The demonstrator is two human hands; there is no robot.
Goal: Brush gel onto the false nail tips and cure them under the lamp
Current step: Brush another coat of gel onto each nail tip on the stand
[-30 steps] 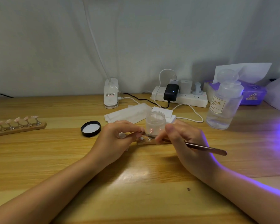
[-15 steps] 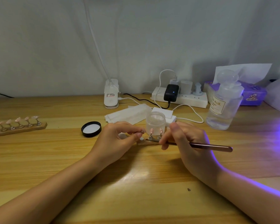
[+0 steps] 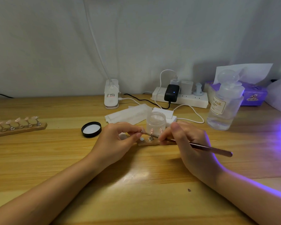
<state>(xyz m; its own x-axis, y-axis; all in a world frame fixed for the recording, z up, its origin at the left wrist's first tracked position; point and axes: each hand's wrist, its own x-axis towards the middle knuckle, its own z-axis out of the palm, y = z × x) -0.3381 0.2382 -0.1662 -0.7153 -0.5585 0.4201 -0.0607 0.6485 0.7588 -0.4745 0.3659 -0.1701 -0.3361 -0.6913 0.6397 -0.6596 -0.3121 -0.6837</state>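
Two hands met over the wooden strip (image 3: 150,142) on the table (image 3: 55,153): our left hand (image 3: 116,140) pinched a small nail tip (image 3: 142,131) between thumb and fingers, and our right hand (image 3: 189,142) gripped the brush (image 3: 209,148), its point touching that tip.

Black lid (image 3: 91,131), purple tissue box (image 3: 253,96), pale-wood table (image 3: 39,159).
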